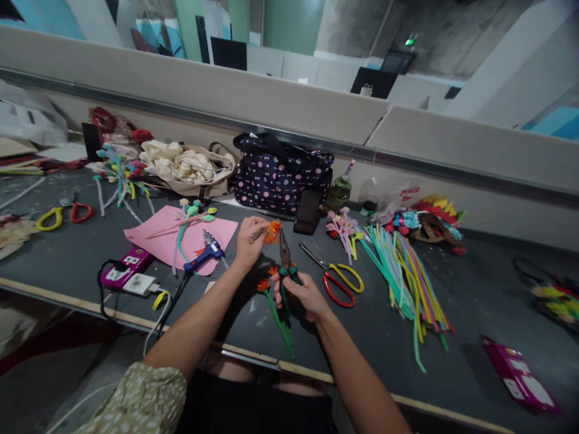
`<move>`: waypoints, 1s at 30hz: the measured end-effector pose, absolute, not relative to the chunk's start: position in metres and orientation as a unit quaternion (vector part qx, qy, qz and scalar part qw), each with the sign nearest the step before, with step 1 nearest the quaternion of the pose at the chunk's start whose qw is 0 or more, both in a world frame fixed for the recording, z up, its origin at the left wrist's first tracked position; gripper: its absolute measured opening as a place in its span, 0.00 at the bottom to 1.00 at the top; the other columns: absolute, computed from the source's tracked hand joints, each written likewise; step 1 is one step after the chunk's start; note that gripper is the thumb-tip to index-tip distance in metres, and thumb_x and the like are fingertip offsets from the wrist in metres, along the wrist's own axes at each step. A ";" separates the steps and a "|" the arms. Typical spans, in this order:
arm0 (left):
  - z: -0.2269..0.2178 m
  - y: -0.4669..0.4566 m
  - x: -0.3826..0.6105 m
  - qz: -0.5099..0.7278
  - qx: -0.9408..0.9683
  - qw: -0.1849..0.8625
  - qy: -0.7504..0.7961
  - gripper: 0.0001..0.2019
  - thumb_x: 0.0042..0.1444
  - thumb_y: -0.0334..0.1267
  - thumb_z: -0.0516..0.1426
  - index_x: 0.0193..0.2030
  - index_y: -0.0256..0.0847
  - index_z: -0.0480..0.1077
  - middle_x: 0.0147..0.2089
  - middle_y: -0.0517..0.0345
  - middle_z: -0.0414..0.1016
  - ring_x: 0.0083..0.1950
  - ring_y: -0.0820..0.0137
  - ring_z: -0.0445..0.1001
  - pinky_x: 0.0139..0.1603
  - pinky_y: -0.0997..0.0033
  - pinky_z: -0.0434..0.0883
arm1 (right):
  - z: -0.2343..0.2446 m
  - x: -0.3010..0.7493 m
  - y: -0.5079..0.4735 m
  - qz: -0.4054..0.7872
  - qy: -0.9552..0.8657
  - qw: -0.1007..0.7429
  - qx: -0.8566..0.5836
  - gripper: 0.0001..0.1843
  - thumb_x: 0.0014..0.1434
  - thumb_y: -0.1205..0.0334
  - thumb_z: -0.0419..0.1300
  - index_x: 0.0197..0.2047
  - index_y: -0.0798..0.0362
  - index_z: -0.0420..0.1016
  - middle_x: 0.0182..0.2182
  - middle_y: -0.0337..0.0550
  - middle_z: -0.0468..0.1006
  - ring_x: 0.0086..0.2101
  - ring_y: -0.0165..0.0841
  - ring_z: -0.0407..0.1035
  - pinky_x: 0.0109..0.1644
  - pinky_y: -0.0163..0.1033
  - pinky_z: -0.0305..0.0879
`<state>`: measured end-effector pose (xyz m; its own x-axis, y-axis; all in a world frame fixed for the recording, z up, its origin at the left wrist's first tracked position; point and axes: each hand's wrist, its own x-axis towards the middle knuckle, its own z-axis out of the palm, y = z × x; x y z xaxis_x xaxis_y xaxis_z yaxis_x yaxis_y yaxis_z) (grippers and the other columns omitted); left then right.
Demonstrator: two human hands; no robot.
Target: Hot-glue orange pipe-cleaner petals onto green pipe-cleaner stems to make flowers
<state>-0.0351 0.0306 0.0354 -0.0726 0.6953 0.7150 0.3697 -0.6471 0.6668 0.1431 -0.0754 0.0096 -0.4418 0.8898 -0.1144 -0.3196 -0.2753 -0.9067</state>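
My left hand (251,240) pinches a small orange pipe-cleaner flower (272,232) between its fingertips. Wrapped round green-handled pliers (284,259) is my right hand (305,294); the jaws point away from me, just right of the flower. Below the hands, orange-red flowers with green stems (274,310) lie on the dark table, partly hidden by the right hand. Scissors (337,278) with red and yellow handles rest to the right of the pliers. Left of my left hand, a blue hot glue gun (205,253) lies on a pink sheet (226,229).
Behind stand a dotted dark bag (283,175) and a phone (307,212). A bundle of coloured pipe cleaners (407,277) lies right. On the left are a purple power strip (129,268) with cables and more scissors (66,216). Another purple strip (518,374) lies far right.
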 end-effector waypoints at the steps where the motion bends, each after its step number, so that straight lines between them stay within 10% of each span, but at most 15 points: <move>1: 0.036 0.030 -0.035 0.613 0.668 0.133 0.400 0.05 0.60 0.39 0.59 0.35 0.46 0.77 0.37 0.55 0.75 0.43 0.62 0.70 0.47 0.59 0.66 | 0.011 0.143 -0.076 0.728 -0.435 0.416 -0.328 0.23 0.58 0.47 0.67 0.47 0.57 0.78 0.31 0.43 0.78 0.27 0.30 0.73 0.31 0.38 0.74; 8: 0.037 0.029 -0.035 0.615 0.666 0.127 0.402 0.04 0.60 0.37 0.58 0.35 0.45 0.75 0.36 0.56 0.74 0.43 0.63 0.70 0.47 0.61 0.66 | 0.017 0.145 -0.077 0.728 -0.455 0.402 -0.317 0.26 0.56 0.45 0.68 0.52 0.54 0.78 0.38 0.47 0.78 0.34 0.33 0.73 0.39 0.40 0.73; 15: 0.034 0.033 -0.036 0.619 0.657 0.129 0.410 0.10 0.63 0.45 0.56 0.36 0.44 0.73 0.38 0.55 0.75 0.43 0.63 0.70 0.47 0.61 0.66 | 0.013 0.152 -0.073 0.656 -0.498 0.417 -0.385 0.26 0.57 0.45 0.67 0.51 0.55 0.80 0.26 0.36 0.71 0.25 0.25 0.60 0.31 0.31 0.56; 30: 0.033 0.034 -0.035 0.636 0.657 0.110 0.391 0.05 0.61 0.40 0.58 0.37 0.45 0.74 0.37 0.56 0.75 0.42 0.63 0.70 0.46 0.61 0.65 | 0.010 0.142 -0.078 0.776 -0.416 0.395 -0.262 0.23 0.57 0.48 0.68 0.52 0.53 0.79 0.42 0.49 0.79 0.35 0.34 0.76 0.42 0.42 0.74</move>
<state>-0.0353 0.0336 0.0329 -0.1132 0.6533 0.7486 0.3725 -0.6705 0.6416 0.1417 -0.0778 0.0095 -0.5508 0.8310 -0.0771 -0.3958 -0.3415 -0.8525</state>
